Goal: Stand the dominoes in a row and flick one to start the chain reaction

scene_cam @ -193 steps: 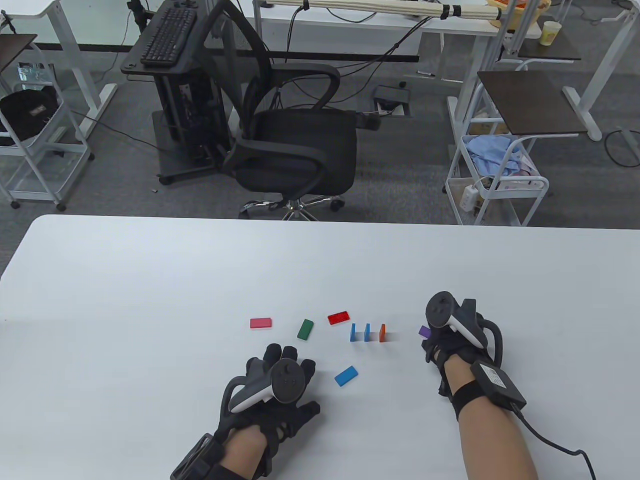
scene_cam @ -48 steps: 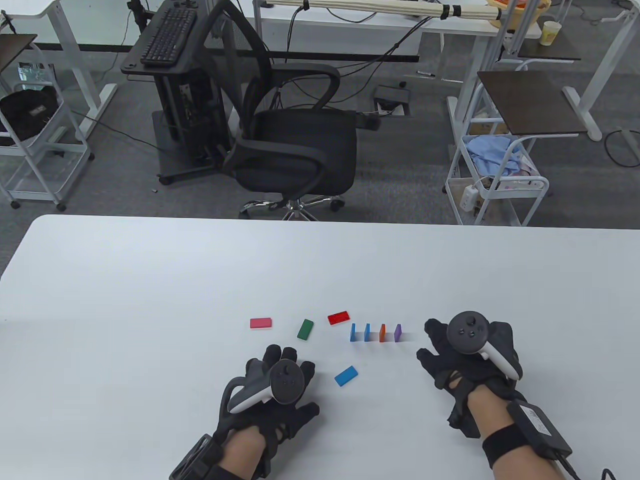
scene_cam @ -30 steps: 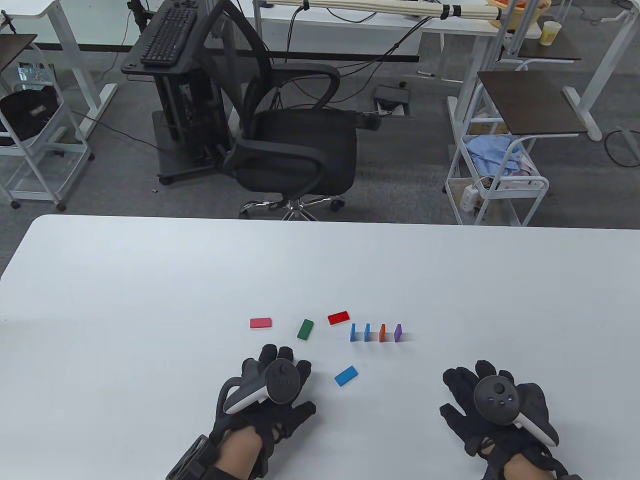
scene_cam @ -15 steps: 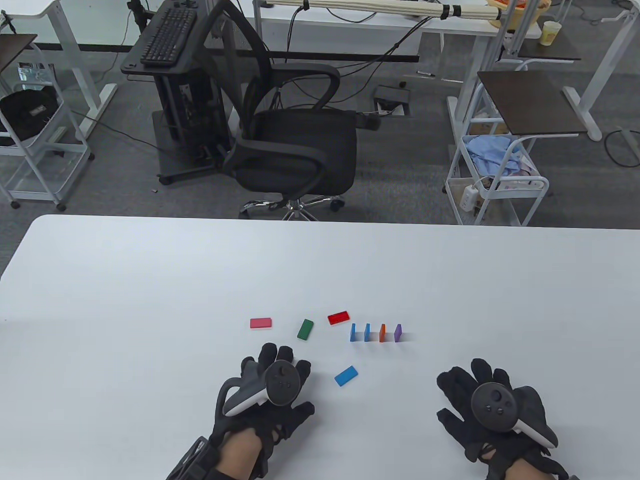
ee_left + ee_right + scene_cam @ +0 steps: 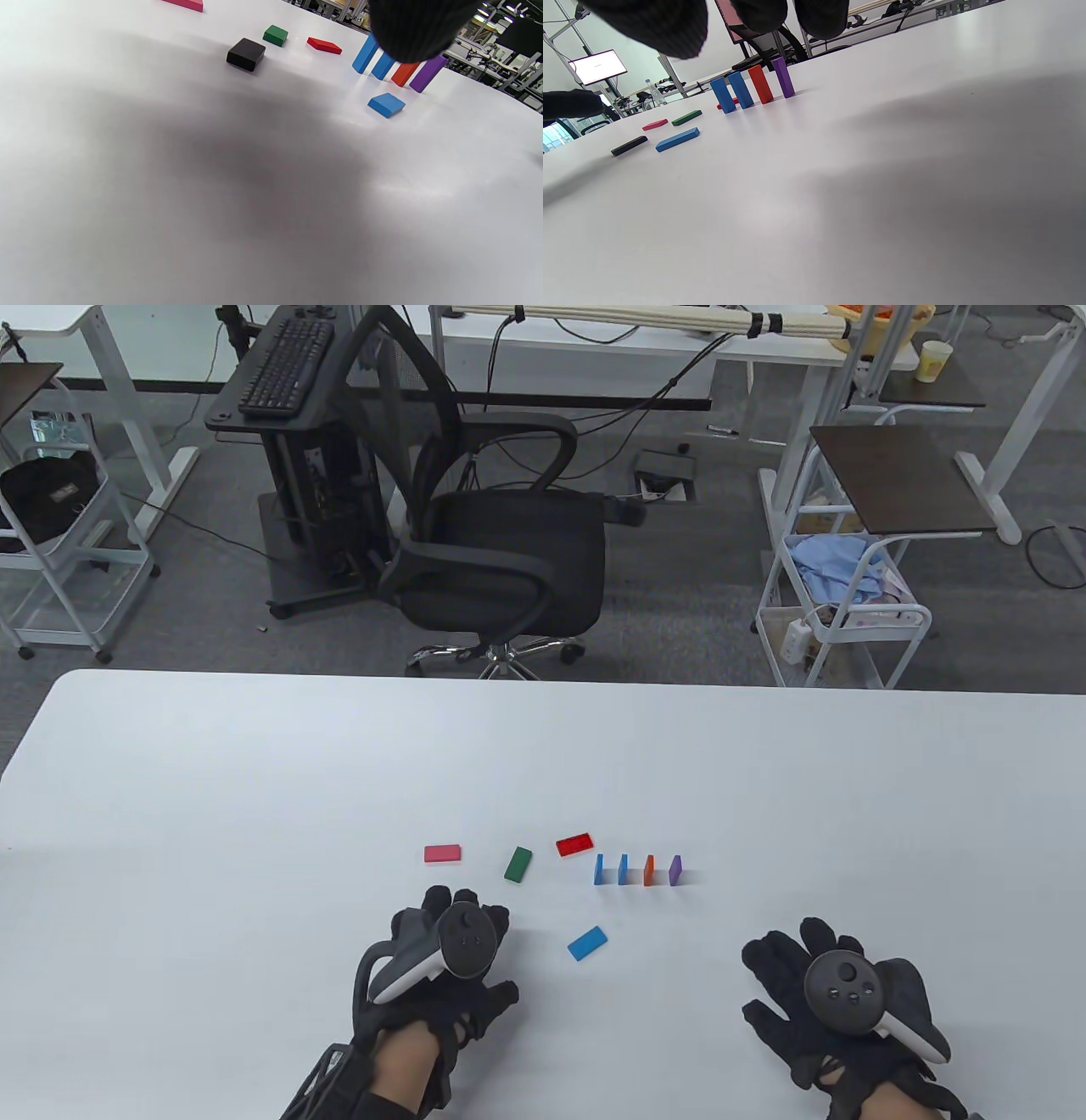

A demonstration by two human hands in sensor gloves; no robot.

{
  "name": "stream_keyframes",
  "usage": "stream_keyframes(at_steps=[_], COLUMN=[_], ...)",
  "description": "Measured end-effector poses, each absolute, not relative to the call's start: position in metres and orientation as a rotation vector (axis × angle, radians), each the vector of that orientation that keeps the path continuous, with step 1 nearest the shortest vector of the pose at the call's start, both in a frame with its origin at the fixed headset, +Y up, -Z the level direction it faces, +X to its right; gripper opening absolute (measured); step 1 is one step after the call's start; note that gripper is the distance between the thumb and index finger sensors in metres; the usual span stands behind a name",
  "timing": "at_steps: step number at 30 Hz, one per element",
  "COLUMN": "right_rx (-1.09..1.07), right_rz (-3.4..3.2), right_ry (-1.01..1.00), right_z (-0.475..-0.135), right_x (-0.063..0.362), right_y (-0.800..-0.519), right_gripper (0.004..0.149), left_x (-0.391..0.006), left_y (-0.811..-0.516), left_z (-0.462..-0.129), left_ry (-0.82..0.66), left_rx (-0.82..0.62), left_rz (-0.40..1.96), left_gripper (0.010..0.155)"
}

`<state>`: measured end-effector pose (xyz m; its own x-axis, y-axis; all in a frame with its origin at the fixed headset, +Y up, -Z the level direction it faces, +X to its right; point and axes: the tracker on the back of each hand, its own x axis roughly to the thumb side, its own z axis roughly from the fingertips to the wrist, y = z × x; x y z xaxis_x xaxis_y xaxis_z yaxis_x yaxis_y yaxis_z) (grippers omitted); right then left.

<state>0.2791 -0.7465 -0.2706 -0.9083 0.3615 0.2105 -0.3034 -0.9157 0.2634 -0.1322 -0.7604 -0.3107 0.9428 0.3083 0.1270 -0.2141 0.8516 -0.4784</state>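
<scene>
Four dominoes stand in a row: two blue (image 5: 599, 869) (image 5: 623, 869), an orange (image 5: 649, 869) and a purple (image 5: 675, 869). Lying flat are a pink domino (image 5: 443, 853), a green (image 5: 518, 864), a red (image 5: 574, 844) and a blue (image 5: 587, 942). A black domino (image 5: 246, 54) also lies flat; in the table view my left hand covers it. My left hand (image 5: 450, 937) is below the green domino, fingers spread, holding nothing. My right hand (image 5: 814, 976) lies spread, well right of and below the row, empty.
The white table (image 5: 254, 780) stretches far to the left, right and back of the dominoes. An office chair (image 5: 501, 560) and a white cart (image 5: 840, 611) stand on the floor beyond the table's far edge.
The right hand stood the purple domino at the row's right end, then drew back toward the near edge. The left hand has shifted slightly left.
</scene>
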Motion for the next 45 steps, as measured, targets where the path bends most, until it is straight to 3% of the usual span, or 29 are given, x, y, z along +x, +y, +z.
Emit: stream_keyframes(at_steps=[3,10,27,38,45], right_rx=[0.364,0.364,0.323,0.312,0.309], right_rz=[2.736,2.726,2.711,2.705,2.701], right_ry=[0.337,0.35,0.361,0.378,0.381], right_z=[-0.271,-0.271,-0.271,-0.273,-0.273], right_x=[0.28,0.281,0.286,0.29,0.29], right_y=[-0.747,-0.747,-0.747,-0.747,-0.747], right_gripper=[0.064,0.063,0.063,0.063,0.063], left_x=[-0.135,-0.134,-0.08,-0.045,-0.023], left_y=[-0.762,-0.753,-0.723,-0.737,-0.753], left_z=[-0.316,-0.343,-0.424,-0.461,-0.478], left_ry=[-0.174,-0.148,-0.237,-0.255,-0.286], left_rx=[-0.533,-0.518,-0.35,-0.321,-0.396], left_rz=[0.314,0.307,0.134,0.095,0.002], left_gripper=[0.084,0.083,0.079,0.075,0.077])
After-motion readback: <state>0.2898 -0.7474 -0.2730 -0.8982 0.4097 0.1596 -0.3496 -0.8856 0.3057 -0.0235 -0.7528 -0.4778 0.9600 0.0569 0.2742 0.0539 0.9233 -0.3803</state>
